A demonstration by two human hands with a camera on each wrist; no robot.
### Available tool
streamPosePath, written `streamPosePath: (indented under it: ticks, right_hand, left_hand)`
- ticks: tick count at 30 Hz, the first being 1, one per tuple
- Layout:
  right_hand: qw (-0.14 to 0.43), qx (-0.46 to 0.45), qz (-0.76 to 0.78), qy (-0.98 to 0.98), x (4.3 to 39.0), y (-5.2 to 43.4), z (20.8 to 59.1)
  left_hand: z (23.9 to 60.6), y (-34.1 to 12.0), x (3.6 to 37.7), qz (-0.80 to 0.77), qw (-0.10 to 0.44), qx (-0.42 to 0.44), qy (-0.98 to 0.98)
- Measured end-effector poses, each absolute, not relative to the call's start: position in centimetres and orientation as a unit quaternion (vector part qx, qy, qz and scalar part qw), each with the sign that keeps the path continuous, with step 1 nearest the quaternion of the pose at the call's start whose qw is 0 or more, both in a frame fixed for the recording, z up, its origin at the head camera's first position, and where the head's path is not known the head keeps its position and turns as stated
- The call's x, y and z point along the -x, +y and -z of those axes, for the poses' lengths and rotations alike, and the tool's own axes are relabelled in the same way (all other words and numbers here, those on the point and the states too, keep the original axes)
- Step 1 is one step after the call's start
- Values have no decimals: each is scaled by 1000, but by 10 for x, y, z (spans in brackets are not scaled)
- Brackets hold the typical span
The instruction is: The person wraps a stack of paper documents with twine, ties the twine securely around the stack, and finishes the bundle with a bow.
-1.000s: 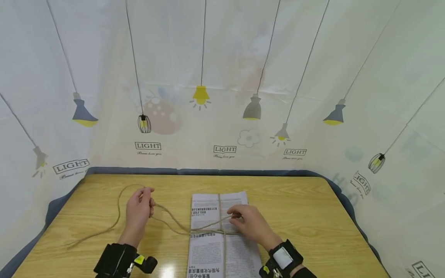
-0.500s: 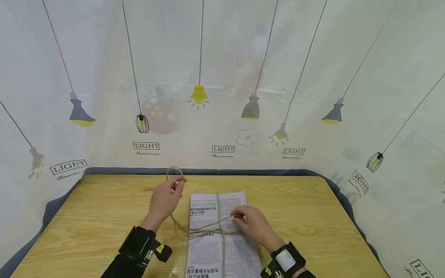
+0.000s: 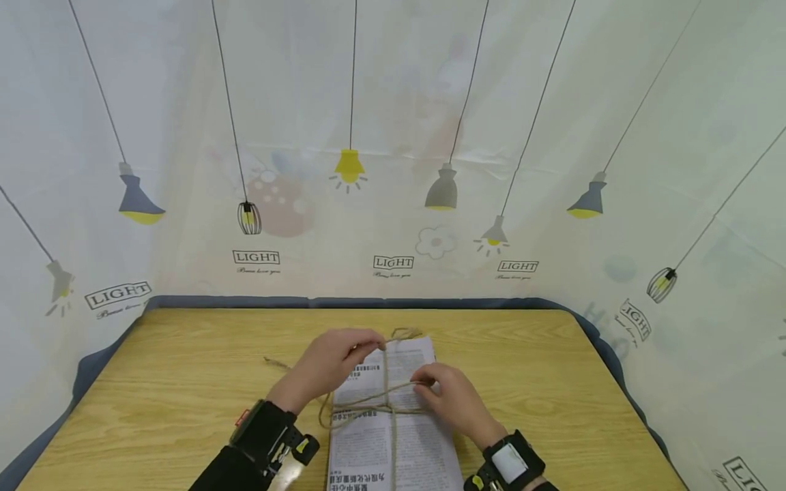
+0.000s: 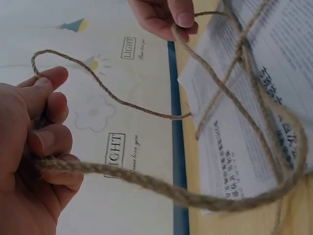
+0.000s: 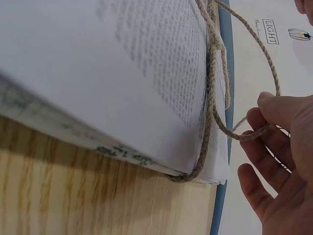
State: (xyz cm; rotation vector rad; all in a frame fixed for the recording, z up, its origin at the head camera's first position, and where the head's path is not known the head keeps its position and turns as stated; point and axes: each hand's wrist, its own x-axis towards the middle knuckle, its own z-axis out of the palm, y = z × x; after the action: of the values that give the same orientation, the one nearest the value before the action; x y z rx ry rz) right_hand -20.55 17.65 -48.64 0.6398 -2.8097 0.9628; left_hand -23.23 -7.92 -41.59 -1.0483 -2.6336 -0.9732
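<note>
A stack of newspapers [image 3: 424, 443] lies on the table, with twine [image 3: 394, 450] crossing it lengthwise and sideways. My left hand [image 3: 334, 358] is raised over the stack's far left corner. In the left wrist view its curled fingers [image 4: 51, 139] grip a length of twine [image 4: 171, 193] that bends back to the bundle. Over the right half of the stack my right hand [image 3: 451, 395] pinches another length of twine between thumb and fingertips. The right wrist view shows that twine [image 5: 244, 136] looping from the fingers to the crossing on the papers.
The wooden table [image 3: 552, 382] extends on both sides of the stack. Behind it hangs a pale curtain [image 3: 344, 273] printed with lamps, with a dark blue band [image 3: 319, 302] along the table's edge. A wrist strap with a camera [image 3: 264, 436] sits on my left forearm.
My left hand has moved right, from the table left of the stack to its far left corner, carrying the twine along. The right hand has stayed almost in place.
</note>
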Motion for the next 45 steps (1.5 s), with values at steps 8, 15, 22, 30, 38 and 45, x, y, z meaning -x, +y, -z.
streamPosePath:
  ticks: [8, 15, 22, 30, 38, 45]
  right_hand:
    - [58, -208, -328, -920, 204, 178, 487]
    - [52, -204, -335, -919, 205, 178, 487]
    - [42, -200, -327, -923, 206, 180, 488]
    - [32, -196, -338, -920, 205, 177, 486]
    - [25, -190, -344, -919, 205, 176, 483]
    - [26, -182, -349, -919, 206, 177, 484]
  left_hand:
    - [398, -74, 224, 343, 68, 400, -847]
    - [398, -77, 225, 377, 39, 384, -842]
    - [430, -88, 237, 392, -22, 279, -876]
    - [465, -95, 253, 392, -46, 192, -899]
    - [471, -94, 251, 328, -11, 156, -932]
    - [470, -91, 245, 246, 76, 144, -955]
